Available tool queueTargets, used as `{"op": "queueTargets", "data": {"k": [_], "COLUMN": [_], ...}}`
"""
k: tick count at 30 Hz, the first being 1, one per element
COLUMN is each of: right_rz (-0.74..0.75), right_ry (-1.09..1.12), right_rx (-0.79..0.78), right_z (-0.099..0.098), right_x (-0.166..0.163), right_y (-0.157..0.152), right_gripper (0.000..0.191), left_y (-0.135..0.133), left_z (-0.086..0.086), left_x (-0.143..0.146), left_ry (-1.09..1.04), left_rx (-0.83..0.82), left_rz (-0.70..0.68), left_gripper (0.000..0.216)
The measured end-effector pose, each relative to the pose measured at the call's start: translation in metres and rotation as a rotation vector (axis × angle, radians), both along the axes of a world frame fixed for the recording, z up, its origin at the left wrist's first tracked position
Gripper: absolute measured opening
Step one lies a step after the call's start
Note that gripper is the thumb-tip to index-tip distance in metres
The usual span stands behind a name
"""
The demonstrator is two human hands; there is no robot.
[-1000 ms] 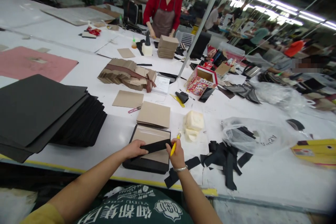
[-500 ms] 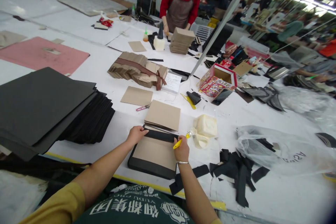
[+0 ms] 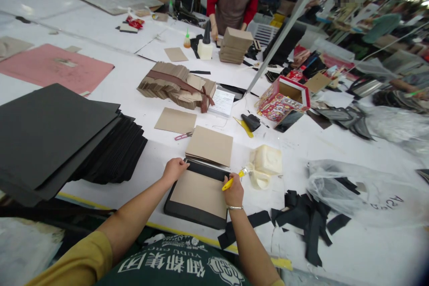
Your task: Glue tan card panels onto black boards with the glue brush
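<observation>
In front of me lies a black sheet with a tan cardboard panel on it, black borders showing along its near and far sides. My left hand pinches the sheet's far left corner. At the far right corner, my right hand grips a yellow-handled brush while its fingers touch the sheet's edge. The brush's bristles point toward a whitish cut-open plastic jug. Just beyond the black sheet sits a small stack of tan cardboard panels.
A tall stack of black sheets stands left. Black strips and a clear plastic bag lie right. Farther back are pink-handled snips, a tied cardboard bundle, a red box, a slanting pole and a person in red.
The black border along the far side now lies flatter and narrower against the cardboard panel. Both hands stay at the far corners; the view has shifted slightly.
</observation>
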State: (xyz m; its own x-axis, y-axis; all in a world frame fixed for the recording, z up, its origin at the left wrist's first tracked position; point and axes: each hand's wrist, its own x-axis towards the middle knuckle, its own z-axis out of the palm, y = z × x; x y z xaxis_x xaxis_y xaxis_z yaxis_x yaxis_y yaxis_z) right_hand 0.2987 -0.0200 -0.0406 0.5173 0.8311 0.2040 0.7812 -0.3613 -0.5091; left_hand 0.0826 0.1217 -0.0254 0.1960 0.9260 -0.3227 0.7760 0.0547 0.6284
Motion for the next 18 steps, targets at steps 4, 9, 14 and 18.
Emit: {"op": "queueTargets", "data": {"k": [4, 9, 14, 18], "right_rz": [0.003, -0.003, -0.014, -0.033], "right_ry": [-0.005, -0.025, -0.032, -0.033], "right_rx": [-0.007, -0.007, -0.027, -0.058], "right_z": [-0.0003, 0.0007, 0.0006, 0.0006], "right_x": [0.0010, 0.0006, -0.0004, -0.0005], "right_y": [0.0009, 0.0004, 0.0003, 0.0008], "right_gripper": [0.024, 0.020, 0.018, 0.018], "left_y": [0.0025, 0.0026, 0.0014, 0.0013], "left_z": [0.0015, 0.0031, 0.0040, 0.0055], "left_x": [0.0004, 0.0004, 0.0014, 0.0021], "left_ry": [0.015, 0.028, 0.050, 0.070], "left_rx": [-0.027, -0.049, -0.030, -0.045], "left_rz": [0.005, -0.016, -0.035, -0.039], "left_gripper": [0.028, 0.030, 0.032, 0.032]}}
